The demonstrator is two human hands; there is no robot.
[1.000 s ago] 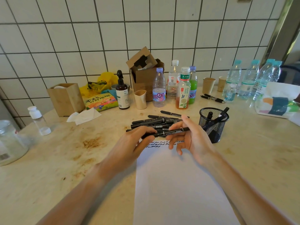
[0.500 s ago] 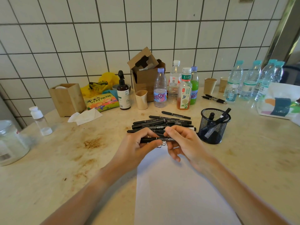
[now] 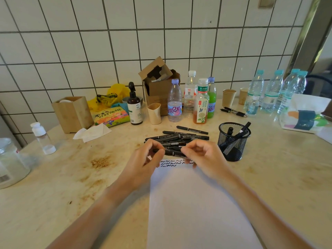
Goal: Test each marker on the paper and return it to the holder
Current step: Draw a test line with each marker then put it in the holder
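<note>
Over the paper's (image 3: 197,203) top edge, both hands grip one marker (image 3: 173,152) held level: left hand (image 3: 143,159) pinches its left end, right hand (image 3: 203,155) its right. Risk: a cap pulled off hard may slip from the fingers and roll into the marker pile (image 3: 177,137) just behind, mixing tested with untested. Holder (image 3: 233,141) stands right of the right hand, a few markers inside.
</note>
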